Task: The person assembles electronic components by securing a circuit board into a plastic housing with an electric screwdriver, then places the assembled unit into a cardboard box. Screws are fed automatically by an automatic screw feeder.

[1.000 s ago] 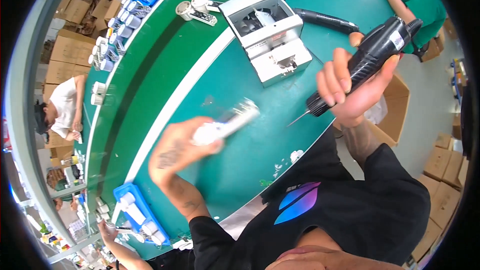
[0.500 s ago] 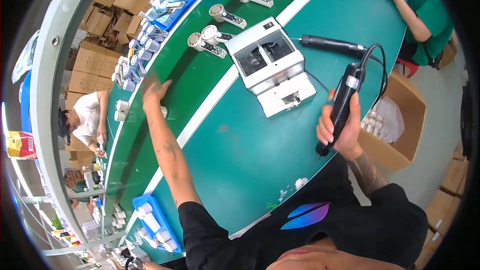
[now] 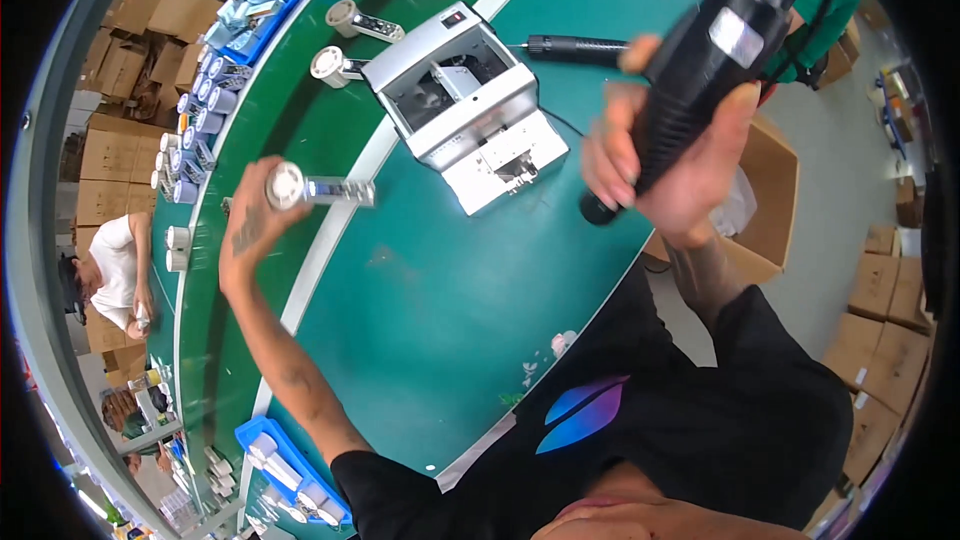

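Observation:
My left hand (image 3: 255, 225) is closed round the round head of a white handheld device (image 3: 286, 185), whose handle with an exposed circuit board points to the right, above the green belt (image 3: 230, 330). In my right hand (image 3: 680, 165) is a black electric screwdriver (image 3: 690, 90), raised over the right edge of the table and tilted with its nose down to the left. Its bit cannot be made out. Between my hands and farther off stands a silver screw feeder (image 3: 455, 90) with an open top.
A second electric screwdriver (image 3: 575, 50) lies behind the feeder. Several similar devices (image 3: 342, 18) rest on the belt. A blue tray (image 3: 285, 460) with white parts is at lower left, a cardboard box (image 3: 775, 210) at right. Co-workers sit at left (image 3: 115, 260) and far right (image 3: 820, 0).
My left hand has taken hold of a device and come nearer with it. My right hand has lifted the screwdriver. The view has shifted, so the feeder sits farther left.

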`<action>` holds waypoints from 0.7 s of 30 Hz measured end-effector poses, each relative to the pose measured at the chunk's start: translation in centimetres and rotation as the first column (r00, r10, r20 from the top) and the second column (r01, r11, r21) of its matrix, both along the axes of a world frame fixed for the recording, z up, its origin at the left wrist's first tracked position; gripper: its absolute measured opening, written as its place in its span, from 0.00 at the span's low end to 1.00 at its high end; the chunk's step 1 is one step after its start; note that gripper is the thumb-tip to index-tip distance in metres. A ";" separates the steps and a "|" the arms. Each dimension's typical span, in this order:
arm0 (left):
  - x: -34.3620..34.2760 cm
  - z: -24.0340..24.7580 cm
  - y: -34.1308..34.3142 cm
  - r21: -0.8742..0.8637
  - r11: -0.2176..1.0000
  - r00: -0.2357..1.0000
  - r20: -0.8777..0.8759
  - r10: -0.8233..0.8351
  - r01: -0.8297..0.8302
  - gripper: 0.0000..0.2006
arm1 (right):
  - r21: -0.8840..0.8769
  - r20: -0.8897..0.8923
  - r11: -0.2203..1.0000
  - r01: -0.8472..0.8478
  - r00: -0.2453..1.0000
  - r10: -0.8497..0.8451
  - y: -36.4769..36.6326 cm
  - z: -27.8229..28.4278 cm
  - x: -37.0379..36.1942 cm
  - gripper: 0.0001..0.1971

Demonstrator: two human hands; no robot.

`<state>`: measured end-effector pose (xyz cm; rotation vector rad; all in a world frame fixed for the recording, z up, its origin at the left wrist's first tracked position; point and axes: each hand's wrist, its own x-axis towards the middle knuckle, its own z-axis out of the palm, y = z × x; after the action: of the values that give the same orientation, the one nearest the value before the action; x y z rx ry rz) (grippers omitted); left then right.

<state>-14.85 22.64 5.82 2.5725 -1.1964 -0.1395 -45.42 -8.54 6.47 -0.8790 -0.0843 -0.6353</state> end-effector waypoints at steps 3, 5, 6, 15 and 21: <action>-8.1 1.2 0.5 -0.003 1.000 0.968 -0.251 -0.012 0.012 0.29 | -0.465 -0.019 0.878 0.111 0.991 -0.135 0.4 2.6 3.1 0.53; -12.7 0.8 0.3 -0.022 0.998 0.957 -0.284 -0.055 0.050 0.26 | -0.480 0.028 0.874 0.081 0.997 -0.077 1.4 2.5 5.1 0.51; -14.6 0.3 -0.3 -0.002 0.999 0.948 -0.313 -0.049 0.051 0.25 | -0.480 0.042 0.874 0.076 0.997 -0.064 1.7 2.2 5.8 0.49; -24.7 -2.6 -5.4 0.009 1.000 0.978 -0.208 0.022 -0.020 0.26 | -0.468 0.222 0.882 0.059 0.974 0.053 2.7 0.2 6.6 0.29; -24.6 -4.1 -6.5 -0.099 0.974 0.970 0.151 -0.188 0.205 0.34 | -0.492 -0.094 0.869 0.057 0.988 -0.119 2.7 0.0 2.4 0.51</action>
<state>-39.43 16.19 1.75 2.3953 -1.4664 0.0681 -42.99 -5.82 6.49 -1.4191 -0.0971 -0.6551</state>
